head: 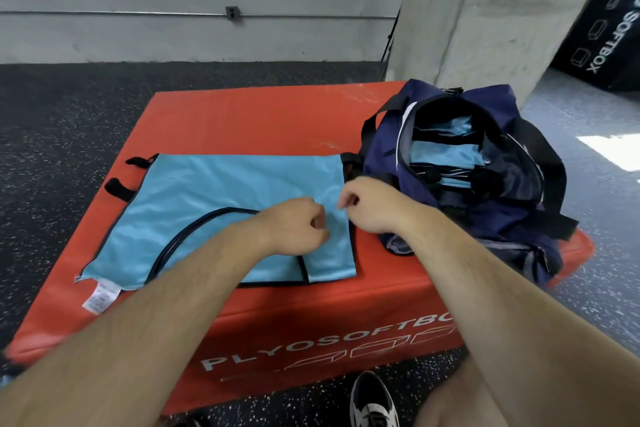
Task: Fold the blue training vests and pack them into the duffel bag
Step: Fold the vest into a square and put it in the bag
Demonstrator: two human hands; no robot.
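Vest lies flat on plyo box w/ L hand & R hand curled near its right edge, grip unclear, so we match edges squarely & smooth creases before duffel.

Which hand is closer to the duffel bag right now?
Right. The right hand is at the blue vest's right edge, just short of the duffel bag's near side. The left hand is further left, over the vest.
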